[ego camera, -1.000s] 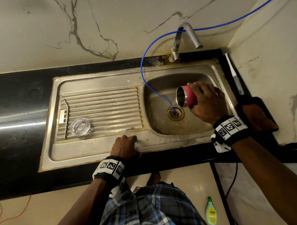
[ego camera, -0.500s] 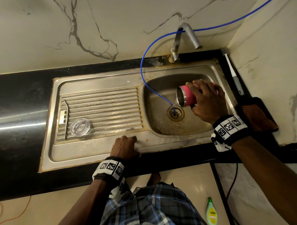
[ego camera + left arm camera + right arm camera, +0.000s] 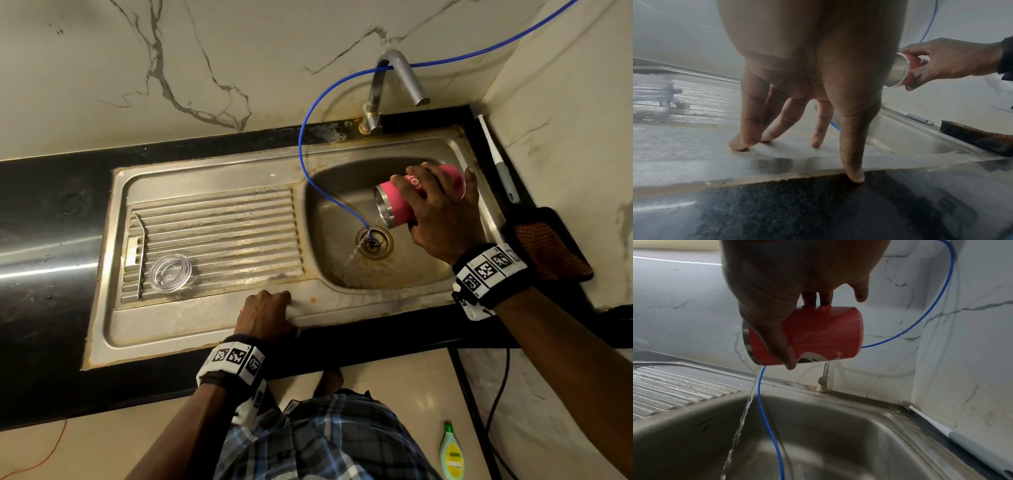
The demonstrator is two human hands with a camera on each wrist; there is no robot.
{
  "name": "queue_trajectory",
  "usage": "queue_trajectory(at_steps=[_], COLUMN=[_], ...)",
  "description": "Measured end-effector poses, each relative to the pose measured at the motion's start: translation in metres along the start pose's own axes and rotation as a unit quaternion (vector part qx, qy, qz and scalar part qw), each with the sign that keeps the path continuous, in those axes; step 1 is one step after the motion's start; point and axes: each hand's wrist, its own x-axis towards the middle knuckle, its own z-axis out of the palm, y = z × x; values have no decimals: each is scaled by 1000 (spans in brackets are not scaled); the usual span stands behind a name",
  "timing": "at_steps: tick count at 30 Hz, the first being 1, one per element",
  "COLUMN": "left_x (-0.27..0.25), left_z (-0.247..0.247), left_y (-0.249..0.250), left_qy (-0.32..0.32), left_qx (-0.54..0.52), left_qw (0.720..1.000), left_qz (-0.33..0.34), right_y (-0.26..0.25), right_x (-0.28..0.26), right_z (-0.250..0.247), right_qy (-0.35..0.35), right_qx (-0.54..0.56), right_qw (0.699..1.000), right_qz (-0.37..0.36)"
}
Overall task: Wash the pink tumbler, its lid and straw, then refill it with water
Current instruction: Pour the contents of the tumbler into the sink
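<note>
The right hand (image 3: 442, 212) is gripping the pink tumbler (image 3: 407, 202) with fingers and thumb wrapped around its side. It is holding the tumbler tipped over on its side above the sink bowl (image 3: 404, 274), with the open mouth pointing toward the drain (image 3: 374, 241). Water (image 3: 744, 418) is pouring out of the mouth in a thin stream and falling into the bowl. I think the person is tipping it this way to dump out rinse water, so the washing of the tumbler looks like the step going on now. It is not filled again yet.

The left hand (image 3: 265, 313) is holding nothing. Its fingers (image 3: 750, 126) are straight, with the tips pressing on the flat front edge of the sink. It is probably resting there to keep the person steady while leaning over.

The clear lid (image 3: 170, 273) and the bent metal straw (image 3: 141, 253) are lying side by side on the ridged draining board (image 3: 239, 236), well apart from the tumbler. That spot lets drips run off.

A thin blue tube (image 3: 310, 178) is hanging down from the wall into the drain. The tap (image 3: 394, 85) is standing behind the bowl, and no water is coming from it.

Counting: one tumbler, one lid, one straw, one tap, one blue tube, one long brush (image 3: 493, 150) on the black table (image 3: 51, 212), and one green bottle (image 3: 451, 452) on the floor.
</note>
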Motion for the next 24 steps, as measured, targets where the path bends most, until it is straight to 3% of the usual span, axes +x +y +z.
queue_trajectory(at_steps=[11, 24], left_x=[-2, -4], left_z=[-2, -4], left_y=[1, -1], left_qy=[0, -2], left_qx=[4, 14], left_qw=[1000, 1000], left_qz=[-2, 14], right_y=[3, -5], right_x=[2, -5], right_z=[1, 0], right_qy=[7, -46], right_qx=[-19, -46], right_qw=[1000, 997], right_qz=[-3, -49])
